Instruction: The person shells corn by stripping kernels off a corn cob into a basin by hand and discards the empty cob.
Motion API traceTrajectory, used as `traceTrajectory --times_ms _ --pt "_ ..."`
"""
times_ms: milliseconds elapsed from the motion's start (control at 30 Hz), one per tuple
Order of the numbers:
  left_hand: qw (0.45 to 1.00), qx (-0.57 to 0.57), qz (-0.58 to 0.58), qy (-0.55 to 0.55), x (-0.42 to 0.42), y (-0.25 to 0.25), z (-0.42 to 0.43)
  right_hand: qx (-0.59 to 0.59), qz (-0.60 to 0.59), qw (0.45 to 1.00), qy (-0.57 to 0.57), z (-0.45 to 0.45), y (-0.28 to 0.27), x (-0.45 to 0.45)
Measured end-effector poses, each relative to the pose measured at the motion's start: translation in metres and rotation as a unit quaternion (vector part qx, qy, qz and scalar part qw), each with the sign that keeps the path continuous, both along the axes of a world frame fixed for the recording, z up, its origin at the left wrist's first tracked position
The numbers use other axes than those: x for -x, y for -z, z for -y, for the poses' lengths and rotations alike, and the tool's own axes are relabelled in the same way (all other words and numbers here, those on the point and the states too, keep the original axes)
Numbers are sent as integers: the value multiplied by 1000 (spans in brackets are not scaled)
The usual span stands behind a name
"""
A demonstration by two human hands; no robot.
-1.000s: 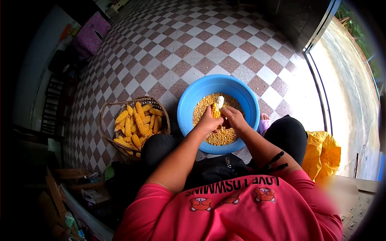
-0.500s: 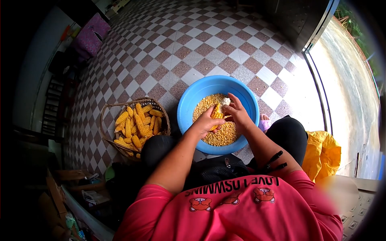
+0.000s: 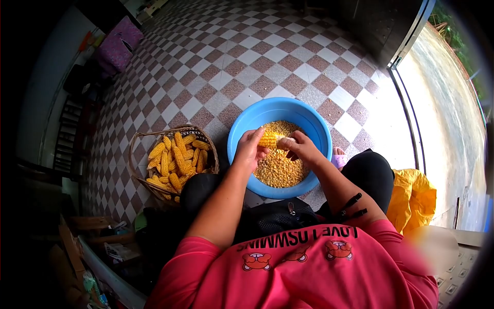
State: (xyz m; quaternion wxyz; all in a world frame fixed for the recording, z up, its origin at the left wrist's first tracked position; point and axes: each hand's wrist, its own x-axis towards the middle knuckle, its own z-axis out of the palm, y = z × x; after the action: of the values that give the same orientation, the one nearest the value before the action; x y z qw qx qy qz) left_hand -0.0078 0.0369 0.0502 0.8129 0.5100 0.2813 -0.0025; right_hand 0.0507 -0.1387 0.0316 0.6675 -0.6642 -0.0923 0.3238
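Over a blue basin, my left hand is closed around the left end of a yellow ear of corn, held nearly level. My right hand grips a pale, bare corncob piece at the ear's right end, fingers bent over it. Whether that piece is the ear's own stripped end or a separate cob, I cannot tell. Loose corn kernels fill the bottom of the basin beneath both hands.
A woven basket heaped with ears of corn stands left of the basin, beside my left knee. To the right are a foot in a pink slipper, a yellow sack and a doorway. The floor is checkered tile.
The ear has turned from steeply tilted to nearly level. My left hand has shifted left and up to the ear's end; my right hand has lowered and its fingers have curled in.
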Motion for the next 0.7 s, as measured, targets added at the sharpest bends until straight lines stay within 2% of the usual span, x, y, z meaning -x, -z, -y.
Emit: traceTrajectory --times_ms 33,100,300,367,433,533,600,700 --pt "1000 0 -1 0 0 -2 1 0 -1 1000 0 0 2 0" --pt "996 -89 -11 26 -1 -5 5 54 8 997 -59 -1 8 -1" --pt "984 -164 4 66 -8 0 12 79 41 994 -71 -5 -4 11" --pt "986 -155 0 53 -9 0 13 67 37 991 -111 -3 -4 10" --pt "992 -123 -13 32 -13 -2 11 67 53 991 -102 -4 -8 13" --pt "989 -141 -31 34 -18 -5 12 57 5 992 -115 -2 -13 15" --pt "988 -146 -50 31 -21 -6 12 -22 -72 992 -103 -2 -12 17" --pt "985 -157 -65 15 -28 2 12 -43 -77 994 -57 -5 -7 18"
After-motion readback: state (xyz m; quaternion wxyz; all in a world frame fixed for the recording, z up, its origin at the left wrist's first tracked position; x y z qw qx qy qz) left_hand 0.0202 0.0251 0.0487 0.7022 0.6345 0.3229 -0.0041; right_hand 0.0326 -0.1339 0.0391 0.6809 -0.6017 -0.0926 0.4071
